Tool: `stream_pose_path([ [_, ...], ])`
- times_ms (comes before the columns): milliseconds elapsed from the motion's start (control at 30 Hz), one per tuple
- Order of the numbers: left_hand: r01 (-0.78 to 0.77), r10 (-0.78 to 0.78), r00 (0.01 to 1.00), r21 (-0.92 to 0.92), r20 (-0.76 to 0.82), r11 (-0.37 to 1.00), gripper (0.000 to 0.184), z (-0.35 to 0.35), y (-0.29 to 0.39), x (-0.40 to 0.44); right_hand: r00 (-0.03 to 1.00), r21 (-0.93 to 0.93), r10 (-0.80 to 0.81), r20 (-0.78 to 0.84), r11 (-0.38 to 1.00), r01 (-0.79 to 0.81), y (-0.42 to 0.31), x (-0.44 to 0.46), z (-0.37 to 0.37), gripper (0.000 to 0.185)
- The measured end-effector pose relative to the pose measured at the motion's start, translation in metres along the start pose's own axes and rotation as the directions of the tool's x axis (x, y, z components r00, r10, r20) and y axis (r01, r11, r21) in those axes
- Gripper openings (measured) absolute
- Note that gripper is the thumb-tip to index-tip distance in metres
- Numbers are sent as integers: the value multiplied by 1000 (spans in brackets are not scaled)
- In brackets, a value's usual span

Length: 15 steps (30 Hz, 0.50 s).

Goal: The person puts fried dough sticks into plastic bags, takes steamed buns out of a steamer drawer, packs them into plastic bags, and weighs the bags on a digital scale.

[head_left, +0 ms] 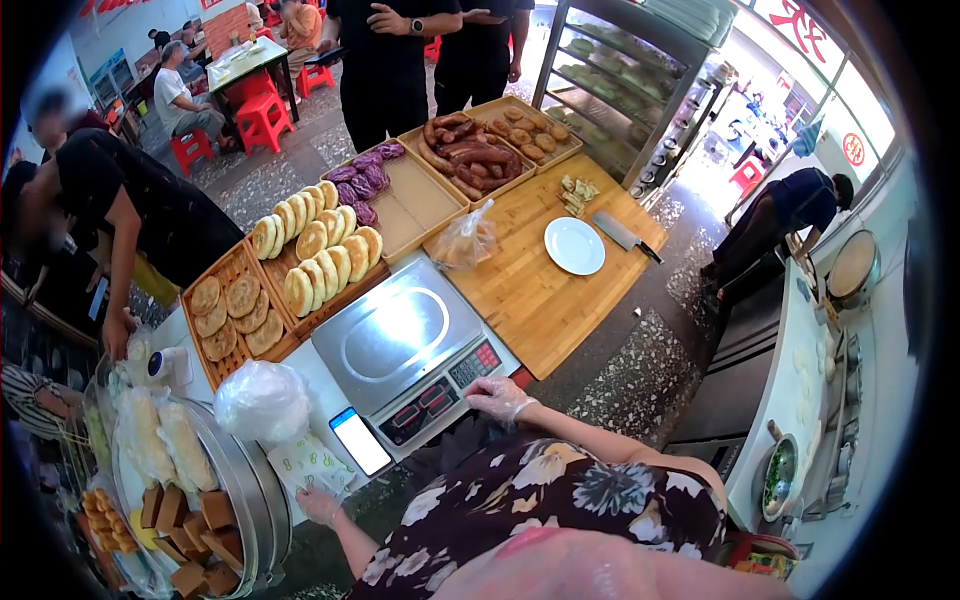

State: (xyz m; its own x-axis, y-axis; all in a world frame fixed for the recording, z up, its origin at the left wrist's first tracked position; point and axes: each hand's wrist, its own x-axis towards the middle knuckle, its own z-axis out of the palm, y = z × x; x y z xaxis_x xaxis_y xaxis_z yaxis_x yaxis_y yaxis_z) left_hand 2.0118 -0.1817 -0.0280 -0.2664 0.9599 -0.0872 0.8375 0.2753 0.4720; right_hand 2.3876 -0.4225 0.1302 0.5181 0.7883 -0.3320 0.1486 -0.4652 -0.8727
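My left hand (319, 506) is low at the counter's front edge, its fingers closed at the lower edge of white paper bags (312, 463) with green print. My right hand (497, 399), in a clear plastic glove, rests by the keypad of the digital scale (405, 335), fingers loosely stretched and holding nothing. The scale's steel pan is bare. Between my hands lies a phone (360, 442) with a lit screen. A bundle of white plastic bags (262, 400) sits left of the scale.
Trays of flatbreads (243, 295), pale buns (325, 280), purple rolls (360, 183) and sausages (475, 155) line the far side. A cutting board (530, 310) holds a plate (575, 246), cleaver (622, 232) and bagged food (465, 243). People stand across the counter. Steamers (265, 520) stand left.
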Motion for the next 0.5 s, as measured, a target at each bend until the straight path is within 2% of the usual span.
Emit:
stream_pose_path([
  [133,-45,45,999,25,-15,999,28,7,-7,2,999,-33,-36,20,999,36,-1,-3,3,24],
  [200,-198,198,974,15,-108,980,25,15,-17,5,999,-66,-48,17,997,49,0,-3,4,25],
  [433,-136,136,983,8,-126,991,22,8,1,-5,1000,-73,-19,9,997,20,1,-6,4,26],
  [500,-173,179,978,63,-104,983,22,5,1,-7,1000,-83,-11,7,996,12,4,-3,5,25],
])
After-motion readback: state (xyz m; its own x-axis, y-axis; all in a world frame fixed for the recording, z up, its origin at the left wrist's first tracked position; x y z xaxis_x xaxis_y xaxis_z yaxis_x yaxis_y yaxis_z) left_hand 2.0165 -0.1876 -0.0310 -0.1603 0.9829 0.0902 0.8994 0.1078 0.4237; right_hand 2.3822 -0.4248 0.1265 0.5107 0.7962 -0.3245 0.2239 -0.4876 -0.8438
